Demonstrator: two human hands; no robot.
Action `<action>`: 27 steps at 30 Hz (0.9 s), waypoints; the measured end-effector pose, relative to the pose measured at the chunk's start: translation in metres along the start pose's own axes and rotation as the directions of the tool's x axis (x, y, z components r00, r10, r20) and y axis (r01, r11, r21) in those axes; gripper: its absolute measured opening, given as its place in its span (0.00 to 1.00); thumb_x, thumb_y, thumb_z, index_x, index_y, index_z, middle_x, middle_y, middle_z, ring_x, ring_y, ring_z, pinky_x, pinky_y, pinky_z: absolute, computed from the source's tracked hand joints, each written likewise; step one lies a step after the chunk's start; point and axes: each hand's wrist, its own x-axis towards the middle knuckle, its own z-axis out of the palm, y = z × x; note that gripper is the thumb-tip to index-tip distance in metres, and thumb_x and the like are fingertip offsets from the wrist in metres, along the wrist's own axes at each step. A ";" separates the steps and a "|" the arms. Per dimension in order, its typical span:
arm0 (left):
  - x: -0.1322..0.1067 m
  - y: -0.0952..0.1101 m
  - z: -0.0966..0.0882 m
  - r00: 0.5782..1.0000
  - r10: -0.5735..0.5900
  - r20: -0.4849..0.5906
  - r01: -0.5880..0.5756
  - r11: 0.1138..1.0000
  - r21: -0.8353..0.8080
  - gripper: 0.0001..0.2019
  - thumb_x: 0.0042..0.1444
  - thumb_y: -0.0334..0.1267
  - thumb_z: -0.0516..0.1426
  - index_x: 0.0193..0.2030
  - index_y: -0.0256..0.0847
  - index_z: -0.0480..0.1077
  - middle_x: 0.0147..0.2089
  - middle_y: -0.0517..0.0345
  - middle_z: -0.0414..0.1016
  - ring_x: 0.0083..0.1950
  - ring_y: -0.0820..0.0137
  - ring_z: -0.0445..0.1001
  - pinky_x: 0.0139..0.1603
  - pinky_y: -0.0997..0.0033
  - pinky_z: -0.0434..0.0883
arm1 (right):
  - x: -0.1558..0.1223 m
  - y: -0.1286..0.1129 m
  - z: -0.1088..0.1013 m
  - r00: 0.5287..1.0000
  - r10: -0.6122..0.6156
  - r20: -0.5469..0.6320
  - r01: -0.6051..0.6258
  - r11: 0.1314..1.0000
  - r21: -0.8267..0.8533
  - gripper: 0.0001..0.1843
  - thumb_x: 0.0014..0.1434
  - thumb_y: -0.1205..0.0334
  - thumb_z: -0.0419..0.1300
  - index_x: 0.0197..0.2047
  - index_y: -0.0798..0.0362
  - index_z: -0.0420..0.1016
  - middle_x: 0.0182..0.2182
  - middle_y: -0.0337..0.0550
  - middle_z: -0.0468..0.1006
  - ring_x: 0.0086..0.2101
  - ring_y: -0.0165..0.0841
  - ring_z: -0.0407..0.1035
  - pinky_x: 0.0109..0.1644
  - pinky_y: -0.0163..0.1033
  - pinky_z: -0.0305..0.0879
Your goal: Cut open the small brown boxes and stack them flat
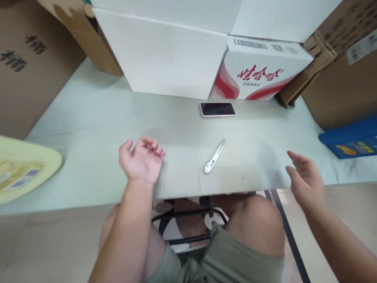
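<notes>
My left hand (144, 159) is held palm up over the pale green tabletop (97, 133), its fingers loosely curled and apart from the thumb, with nothing in it. Over the table's front edge on the right, my right hand (306, 177) is also bare, thumb and fingers apart. Between the two hands lies a white utility knife (215, 156), slanting up to the right; neither hand touches it. Farther back, a phone (218, 109) with a dark screen and pale pink edge lies flat in front of the boxes.
White cartons (167, 55) and a red-and-white printed box (259, 72) line the back. Brown cardboard boxes (32, 74) stand at both sides. A yellow bottle (26, 169) is at the left, a blue package (353, 137) at the right. My knees are under the front edge.
</notes>
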 end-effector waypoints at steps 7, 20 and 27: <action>-0.053 0.011 -0.001 0.991 0.019 0.130 -0.013 0.999 -0.052 0.24 0.64 0.56 0.49 0.23 0.41 0.66 0.23 0.59 0.62 0.22 0.73 0.61 0.25 0.72 0.65 | -0.108 -0.013 -0.060 0.972 0.234 0.036 -0.236 0.967 0.092 0.22 0.51 0.48 0.69 0.46 0.50 0.76 0.52 0.54 0.82 0.56 0.48 0.76 0.69 0.63 0.64; -0.141 0.004 -0.099 0.890 -0.140 0.433 -0.004 0.949 0.315 0.31 0.50 0.43 0.64 0.14 0.42 0.44 0.16 0.67 0.39 0.17 0.79 0.45 0.19 0.73 0.51 | -0.205 -0.002 -0.068 0.887 0.301 0.351 -0.284 0.953 -0.100 0.17 0.58 0.44 0.61 0.31 0.51 0.73 0.24 0.39 0.72 0.27 0.34 0.68 0.33 0.38 0.66; -0.200 0.011 -0.139 0.934 -0.333 0.130 0.103 0.599 0.794 0.24 0.51 0.41 0.59 0.14 0.43 0.47 0.17 0.66 0.41 0.20 0.78 0.41 0.22 0.71 0.40 | -0.215 -0.013 -0.015 0.371 0.313 0.874 -0.228 0.944 -0.241 0.33 0.54 0.30 0.51 0.18 0.47 0.45 0.17 0.34 0.45 0.21 0.26 0.45 0.26 0.36 0.42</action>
